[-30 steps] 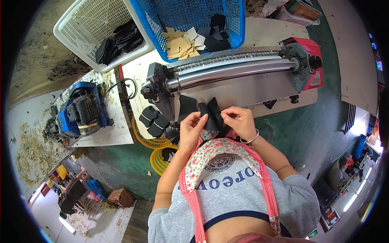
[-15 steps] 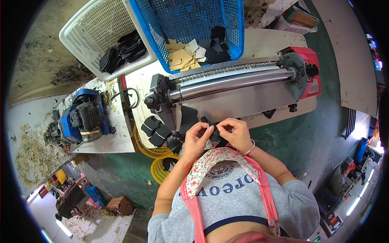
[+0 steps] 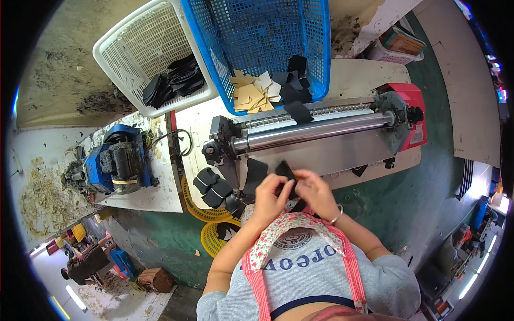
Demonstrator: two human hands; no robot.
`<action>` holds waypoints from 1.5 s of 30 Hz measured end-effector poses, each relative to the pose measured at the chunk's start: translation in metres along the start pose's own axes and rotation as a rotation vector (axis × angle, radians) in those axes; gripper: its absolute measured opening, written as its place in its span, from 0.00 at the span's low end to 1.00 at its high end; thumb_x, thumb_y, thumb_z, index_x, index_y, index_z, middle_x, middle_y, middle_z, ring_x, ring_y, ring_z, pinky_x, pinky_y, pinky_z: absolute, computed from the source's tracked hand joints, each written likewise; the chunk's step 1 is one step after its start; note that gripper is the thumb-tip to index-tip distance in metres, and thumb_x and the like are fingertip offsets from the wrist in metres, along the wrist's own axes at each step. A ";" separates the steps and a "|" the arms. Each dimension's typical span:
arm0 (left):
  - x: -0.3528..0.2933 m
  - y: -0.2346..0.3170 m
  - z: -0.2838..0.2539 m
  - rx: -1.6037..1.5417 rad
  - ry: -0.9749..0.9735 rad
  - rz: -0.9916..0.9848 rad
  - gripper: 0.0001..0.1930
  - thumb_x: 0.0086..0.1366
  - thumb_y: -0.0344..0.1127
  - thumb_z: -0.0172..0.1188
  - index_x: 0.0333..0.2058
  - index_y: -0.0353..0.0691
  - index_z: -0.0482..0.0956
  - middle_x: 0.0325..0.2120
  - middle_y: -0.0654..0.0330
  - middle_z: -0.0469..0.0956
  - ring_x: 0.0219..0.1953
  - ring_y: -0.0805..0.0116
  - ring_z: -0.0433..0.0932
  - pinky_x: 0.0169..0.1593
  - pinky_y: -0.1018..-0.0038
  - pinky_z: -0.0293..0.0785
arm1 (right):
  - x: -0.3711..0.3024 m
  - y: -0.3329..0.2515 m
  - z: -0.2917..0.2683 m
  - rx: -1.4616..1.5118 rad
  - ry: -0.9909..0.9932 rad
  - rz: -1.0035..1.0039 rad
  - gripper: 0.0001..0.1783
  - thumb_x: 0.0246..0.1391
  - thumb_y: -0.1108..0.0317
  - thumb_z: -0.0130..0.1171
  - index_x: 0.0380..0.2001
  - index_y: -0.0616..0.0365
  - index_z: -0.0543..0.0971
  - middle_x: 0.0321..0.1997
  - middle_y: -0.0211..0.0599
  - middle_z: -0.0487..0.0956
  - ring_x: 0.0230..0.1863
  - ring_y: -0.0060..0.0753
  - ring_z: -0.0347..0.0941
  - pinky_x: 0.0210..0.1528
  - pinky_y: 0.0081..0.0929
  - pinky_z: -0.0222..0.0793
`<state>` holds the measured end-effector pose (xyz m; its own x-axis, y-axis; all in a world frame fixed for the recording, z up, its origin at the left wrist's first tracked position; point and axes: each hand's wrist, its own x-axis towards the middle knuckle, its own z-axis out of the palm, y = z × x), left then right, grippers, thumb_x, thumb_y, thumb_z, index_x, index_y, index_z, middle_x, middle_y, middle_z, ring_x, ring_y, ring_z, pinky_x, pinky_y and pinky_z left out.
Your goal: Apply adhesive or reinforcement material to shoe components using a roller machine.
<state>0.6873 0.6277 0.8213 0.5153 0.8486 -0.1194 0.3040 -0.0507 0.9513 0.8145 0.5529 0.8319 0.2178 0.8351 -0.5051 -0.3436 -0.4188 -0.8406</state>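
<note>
A small flat black piece (image 3: 284,170), perhaps leather or fabric, is pinched by my left hand (image 3: 271,195), its top corner sticking up past the fingers. My right hand (image 3: 315,193) is closed with its fingertips against the piece's right side; whether it grips the piece too is hard to see. Beyond both hands lies the roller machine (image 3: 321,130), with a long shiny roller and a metal plate. Another black piece (image 3: 298,112) rests behind the roller, against the blue basket. A larger black piece (image 3: 256,174) lies left of my hands, near bundled black pieces (image 3: 212,187).
Behind the machine stand a blue basket (image 3: 324,53) with tan and black pieces and a white basket (image 3: 101,59) with stacked black pieces. Yellow baskets (image 3: 211,247) sit below the table's left edge. A blue motor machine (image 3: 96,168) occupies the left bench.
A black piece now shows behind the roller, where none was visible before. The piece in my hands stands higher above my fingers. The whole view has shifted slightly.
</note>
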 end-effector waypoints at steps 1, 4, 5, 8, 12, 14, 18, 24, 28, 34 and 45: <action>0.001 -0.002 0.004 -0.007 -0.031 0.055 0.02 0.55 0.26 0.57 0.27 0.34 0.74 0.18 0.59 0.68 0.17 0.74 0.67 0.21 0.79 0.62 | -0.006 -0.005 0.001 -0.283 -0.009 -0.169 0.17 0.54 0.67 0.51 0.44 0.65 0.67 0.41 0.43 0.74 0.44 0.36 0.72 0.43 0.24 0.67; 0.002 -0.002 0.003 -0.032 -0.073 0.152 0.04 0.56 0.24 0.53 0.31 0.35 0.75 0.19 0.59 0.68 0.19 0.72 0.68 0.23 0.79 0.63 | 0.000 0.002 -0.002 -0.533 0.044 -0.327 0.16 0.53 0.66 0.53 0.40 0.68 0.70 0.35 0.35 0.76 0.35 0.26 0.73 0.38 0.21 0.67; 0.004 0.004 0.000 -0.015 -0.061 0.086 0.05 0.56 0.25 0.53 0.32 0.36 0.76 0.19 0.60 0.68 0.19 0.73 0.67 0.23 0.79 0.62 | 0.007 0.015 -0.012 -0.347 0.103 -0.168 0.15 0.54 0.66 0.52 0.39 0.68 0.71 0.33 0.35 0.77 0.33 0.27 0.74 0.37 0.20 0.67; -0.001 0.002 -0.008 -0.120 0.055 -0.172 0.13 0.56 0.26 0.55 0.42 0.38 0.71 0.17 0.67 0.64 0.17 0.83 0.60 0.20 0.84 0.57 | 0.025 0.030 -0.024 0.230 0.176 0.075 0.14 0.57 0.66 0.47 0.38 0.69 0.71 0.34 0.40 0.76 0.34 0.36 0.74 0.37 0.22 0.69; -0.006 -0.006 -0.015 -0.162 0.128 -0.206 0.19 0.56 0.24 0.55 0.46 0.38 0.64 0.16 0.69 0.60 0.17 0.85 0.58 0.20 0.87 0.55 | 0.052 0.013 -0.021 0.901 0.146 0.114 0.16 0.58 0.70 0.42 0.46 0.71 0.63 0.45 0.50 0.70 0.46 0.44 0.70 0.45 0.31 0.71; -0.010 -0.009 -0.007 -0.237 0.150 -0.222 0.19 0.56 0.24 0.55 0.47 0.38 0.62 0.16 0.71 0.59 0.17 0.87 0.59 0.19 0.87 0.54 | 0.035 0.011 0.001 0.644 0.313 -0.103 0.15 0.58 0.70 0.43 0.47 0.67 0.64 0.43 0.46 0.72 0.47 0.42 0.70 0.48 0.31 0.68; -0.011 0.000 0.004 -0.583 0.011 -0.238 0.21 0.58 0.25 0.53 0.49 0.37 0.59 0.28 0.65 0.68 0.29 0.83 0.66 0.31 0.86 0.63 | -0.003 -0.003 0.011 -0.719 -0.049 -0.455 0.18 0.54 0.76 0.48 0.49 0.62 0.64 0.47 0.48 0.71 0.48 0.45 0.69 0.49 0.33 0.66; -0.022 -0.019 -0.027 0.621 0.249 0.087 0.28 0.46 0.34 0.64 0.44 0.32 0.63 0.43 0.48 0.65 0.47 0.49 0.64 0.49 0.63 0.62 | 0.032 0.012 -0.016 0.727 0.118 0.145 0.15 0.59 0.71 0.38 0.44 0.72 0.65 0.47 0.56 0.69 0.49 0.46 0.68 0.49 0.29 0.70; -0.022 -0.026 -0.028 0.821 0.058 -0.045 0.29 0.43 0.34 0.64 0.44 0.33 0.64 0.44 0.49 0.64 0.47 0.49 0.63 0.49 0.63 0.62 | 0.040 0.010 -0.006 1.111 0.191 0.113 0.19 0.54 0.74 0.48 0.48 0.67 0.61 0.53 0.52 0.64 0.56 0.45 0.61 0.57 0.32 0.62; -0.027 -0.011 -0.042 0.346 -0.298 0.146 0.23 0.47 0.26 0.59 0.44 0.36 0.63 0.39 0.50 0.69 0.40 0.51 0.72 0.45 0.66 0.69 | 0.017 -0.017 0.004 -1.042 -0.266 -0.844 0.14 0.39 0.78 0.57 0.34 0.62 0.74 0.39 0.44 0.74 0.47 0.39 0.70 0.49 0.32 0.65; -0.018 -0.007 0.001 -0.731 -0.067 -0.409 0.07 0.58 0.28 0.54 0.32 0.38 0.64 0.32 0.61 0.71 0.28 0.83 0.66 0.30 0.84 0.64 | -0.013 -0.027 0.009 -0.609 -0.081 -0.609 0.17 0.40 0.75 0.59 0.37 0.66 0.73 0.46 0.46 0.72 0.45 0.39 0.69 0.45 0.30 0.67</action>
<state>0.6763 0.6120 0.8161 0.5308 0.6920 -0.4893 -0.1073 0.6276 0.7711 0.8128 0.5560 0.8629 0.1311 0.9893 0.0635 0.3659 0.0112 -0.9306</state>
